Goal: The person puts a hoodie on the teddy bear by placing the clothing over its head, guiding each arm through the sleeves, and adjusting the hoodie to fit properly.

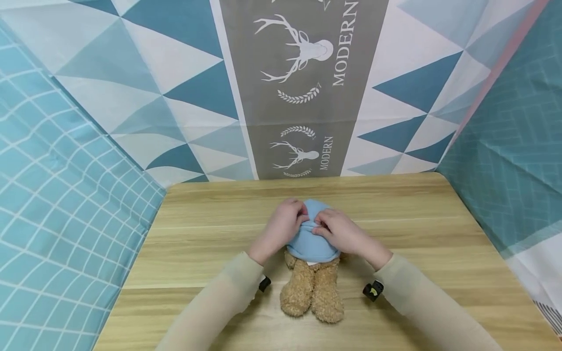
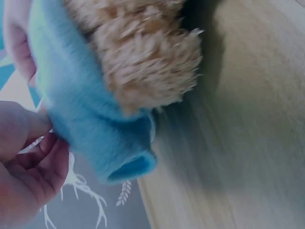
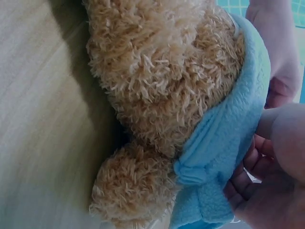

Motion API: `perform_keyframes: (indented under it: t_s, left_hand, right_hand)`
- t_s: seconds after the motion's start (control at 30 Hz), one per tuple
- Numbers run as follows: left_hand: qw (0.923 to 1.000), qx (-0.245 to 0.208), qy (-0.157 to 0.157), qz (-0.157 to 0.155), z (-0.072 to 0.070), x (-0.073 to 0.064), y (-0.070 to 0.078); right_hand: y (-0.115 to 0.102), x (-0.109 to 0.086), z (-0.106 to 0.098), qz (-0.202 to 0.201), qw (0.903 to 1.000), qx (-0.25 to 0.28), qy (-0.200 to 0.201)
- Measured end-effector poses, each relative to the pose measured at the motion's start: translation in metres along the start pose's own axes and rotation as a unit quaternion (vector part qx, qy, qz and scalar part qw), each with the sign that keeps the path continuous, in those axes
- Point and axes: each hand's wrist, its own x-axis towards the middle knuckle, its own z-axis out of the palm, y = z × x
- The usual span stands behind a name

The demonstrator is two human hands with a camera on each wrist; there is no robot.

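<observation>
A curly light-brown teddy bear [image 1: 327,292] lies on the table, legs toward the person. Light-blue fleece clothing [image 1: 311,246] covers its upper body and hides its head in the head view. My left hand [image 1: 287,219] pinches the fleece at the upper left, and my right hand [image 1: 340,229] pinches it at the right, with a fold of cloth between them. An empty sleeve end [image 2: 131,167] hangs beside the bear's fur in the left wrist view. The right wrist view shows a furry paw [image 3: 133,186] outside the bunched blue cloth.
The wooden table [image 1: 197,253] extends around the bear on all sides. Behind it hangs a patterned cloth [image 1: 303,112] with deer heads, flanked by a blue grid cloth [image 1: 57,195] and a teal cloth [image 1: 509,170]. A small black device [image 1: 373,290] sits under the right sleeve.
</observation>
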Motion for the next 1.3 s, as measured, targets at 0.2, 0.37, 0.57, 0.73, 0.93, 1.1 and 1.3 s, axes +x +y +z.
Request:
perform_keyframes:
  t_s: [0.2, 0.37, 0.57, 0.73, 0.93, 1.1, 1.3]
  left_hand:
    - [0.9970, 0.066, 0.033, 0.022, 0.011, -0.002, 0.012]
    - [0.9994, -0.004, -0.004, 0.034, 0.010, -0.011, 0.018]
    - [0.9978, -0.057, -0.033, 0.009, 0.007, -0.016, 0.013]
    - [0.9982, -0.035, -0.047, 0.016, 0.008, -0.016, 0.009]
    - [0.9987, -0.017, -0.042, 0.025, 0.009, -0.017, 0.010]
    - [0.9994, -0.005, -0.032, 0.016, 0.011, -0.016, 0.012]
    - [0.9996, -0.008, -0.021, 0.014, 0.010, -0.017, 0.008]
  right_hand:
    - [-0.002, 0.002, 0.005, 0.038, 0.9990, -0.014, 0.021]
    - [-0.003, 0.003, 0.006, 0.062, 0.9978, -0.015, 0.019]
    - [0.000, 0.003, 0.004, 0.067, 0.9974, 0.018, 0.022]
    - [0.002, 0.001, 0.006, 0.034, 0.9980, -0.026, 0.047]
    - [0.004, -0.001, 0.007, 0.023, 0.9989, -0.024, 0.032]
    - [0.008, -0.002, 0.004, 0.033, 0.9984, 0.046, -0.002]
    - [0.016, -0.005, 0.003, 0.010, 0.9964, 0.083, -0.007]
